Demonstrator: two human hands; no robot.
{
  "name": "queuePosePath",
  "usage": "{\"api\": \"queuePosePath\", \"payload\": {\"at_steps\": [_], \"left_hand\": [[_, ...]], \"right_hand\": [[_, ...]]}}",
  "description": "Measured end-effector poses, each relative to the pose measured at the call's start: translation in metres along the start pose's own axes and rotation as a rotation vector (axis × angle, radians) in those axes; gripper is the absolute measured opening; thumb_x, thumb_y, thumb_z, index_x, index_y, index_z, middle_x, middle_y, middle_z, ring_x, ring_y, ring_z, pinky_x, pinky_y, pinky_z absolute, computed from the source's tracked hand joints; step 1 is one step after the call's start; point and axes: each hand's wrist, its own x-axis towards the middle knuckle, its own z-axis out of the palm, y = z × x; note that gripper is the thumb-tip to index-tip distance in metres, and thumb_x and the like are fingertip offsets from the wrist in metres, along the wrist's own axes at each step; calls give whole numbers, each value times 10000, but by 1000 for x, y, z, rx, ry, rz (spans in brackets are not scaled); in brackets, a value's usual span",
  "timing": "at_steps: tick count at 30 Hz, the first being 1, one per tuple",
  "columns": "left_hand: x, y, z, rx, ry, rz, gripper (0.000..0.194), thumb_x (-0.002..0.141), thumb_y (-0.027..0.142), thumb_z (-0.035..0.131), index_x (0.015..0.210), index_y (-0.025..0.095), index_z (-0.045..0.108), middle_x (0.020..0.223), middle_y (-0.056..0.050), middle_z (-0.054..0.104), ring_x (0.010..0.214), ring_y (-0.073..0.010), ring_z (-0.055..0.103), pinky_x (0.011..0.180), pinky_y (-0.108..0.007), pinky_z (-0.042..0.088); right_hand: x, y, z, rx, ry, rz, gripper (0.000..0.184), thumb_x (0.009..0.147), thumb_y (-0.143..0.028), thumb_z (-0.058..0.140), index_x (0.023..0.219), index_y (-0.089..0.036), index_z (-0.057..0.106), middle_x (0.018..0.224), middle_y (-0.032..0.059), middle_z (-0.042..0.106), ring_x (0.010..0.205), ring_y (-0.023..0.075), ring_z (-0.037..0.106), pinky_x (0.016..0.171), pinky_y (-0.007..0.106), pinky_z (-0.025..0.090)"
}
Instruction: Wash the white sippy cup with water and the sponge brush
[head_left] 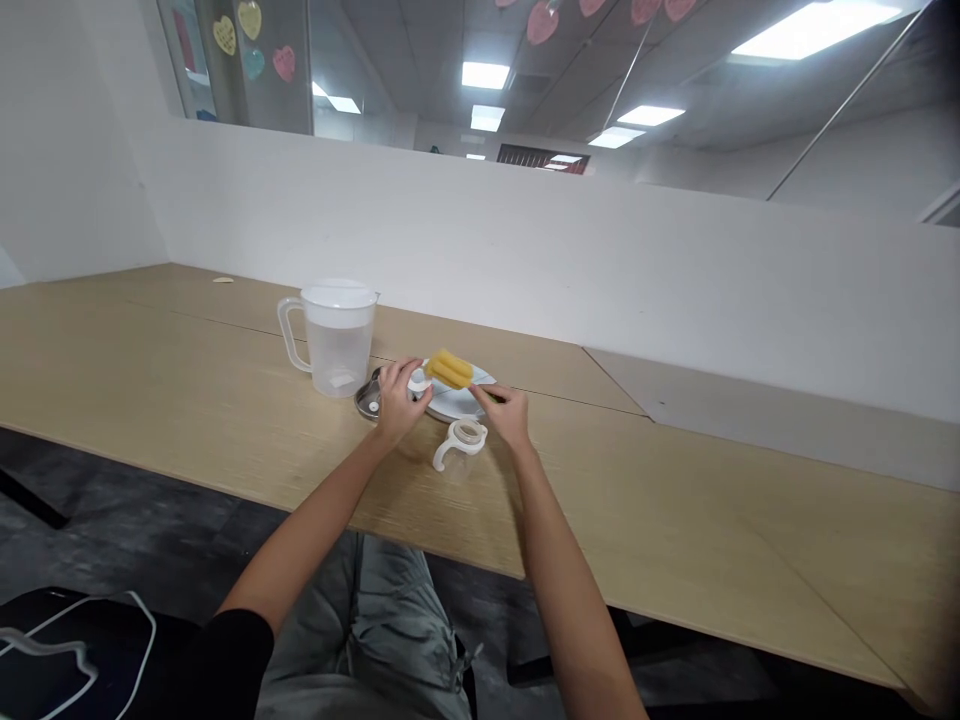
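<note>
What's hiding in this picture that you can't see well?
Head view:
Dark round metal thing: left hand covers part.
White piece: left fingers hide most of it.
White plate: right hand and yellow thing cover parts.
Pale scrap far along the table: too small to name.

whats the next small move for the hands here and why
Probably turn the white round piece in the left hand a little against the yellow sponge brush. The right hand appears to hold the brush's handle, and its sponge end already seems to sit at that piece, just above the white plate.
</note>
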Motion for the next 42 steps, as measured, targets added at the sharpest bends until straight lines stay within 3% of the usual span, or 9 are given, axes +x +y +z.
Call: {"api": "queuePosePath", "payload": {"at_steps": [7, 10, 14, 17, 23, 28, 32, 36, 42], "left_hand": [[5, -6, -3, 1, 32, -53, 570, 726, 134, 605, 1273, 204, 459, 1212, -115, 511, 1153, -258, 488, 1022, -403, 401], [7, -16, -2, -35, 102, -140, 621, 720, 160, 627, 1299, 184, 405, 1185, -122, 508, 1114, -246, 510, 986, -390, 429], [12, -30, -1, -163, 203, -335, 482, 803, 265, 578, 1250, 162, 432, 1038, -91, 569, 973, -201, 565, 875, -346, 481], [14, -37, -2, -228, 188, -460, 395, 826, 252, 531, 1207, 176, 461, 984, -66, 607, 925, -185, 585, 853, -335, 483], [16, -42, -2, -75, 205, -522, 615, 664, 242, 696, 1203, 185, 405, 1061, -81, 529, 1015, -218, 550, 901, -362, 454], [16, -40, -4, -89, 117, -514, 569, 668, 251, 686, 1163, 188, 414, 977, -51, 572, 895, -199, 597, 855, -349, 469], [15, -34, -9, 33, -27, -429, 415, 686, 216, 651, 1066, 208, 484, 1000, -59, 627, 971, -248, 597, 899, -401, 436], [10, -30, -9, 221, -221, -322, 532, 673, 222, 676, 1166, 211, 476, 985, -79, 666, 1045, -330, 550, 915, -468, 381], [5, -29, -5, 310, -391, -316, 551, 693, 220, 634, 1217, 213, 464, 1100, -106, 646, 1058, -343, 521, 866, -466, 368]], "right_hand": [[-1, 6, 2, -402, 107, 75, 488, 834, -584, 501, 792, -170, 756, 788, 95, 715, 700, 169, 574, 597, 254, 301], [-1, 9, 1, -436, 177, 125, 522, 852, -589, 472, 804, -152, 754, 767, 101, 703, 680, 169, 551, 581, 259, 266], [-1, 10, 0, -463, 226, 167, 532, 873, -573, 448, 791, -140, 746, 733, 101, 683, 661, 161, 520, 579, 259, 234], [-1, 12, 0, -456, 273, 200, 495, 872, -558, 461, 818, -153, 742, 737, 87, 673, 640, 148, 494, 577, 256, 223], [-1, 15, 1, -468, 307, 241, 513, 865, -578, 455, 794, -152, 732, 721, 80, 656, 602, 139, 458, 570, 268, 206], [-1, 16, 1, -493, 302, 241, 580, 869, -613, 404, 763, -140, 723, 705, 97, 655, 574, 144, 435, 564, 279, 185], [-2, 14, 0, -490, 294, 239, 595, 881, -607, 379, 784, -132, 723, 719, 105, 663, 578, 144, 443, 565, 280, 187], [-2, 12, -2, -492, 294, 274, 600, 888, -604, 361, 795, -133, 720, 722, 111, 659, 583, 147, 442, 566, 282, 177], [-2, 13, -2, -483, 304, 305, 624, 890, -615, 332, 774, -130, 708, 681, 105, 627, 584, 149, 437, 568, 287, 176]]}}
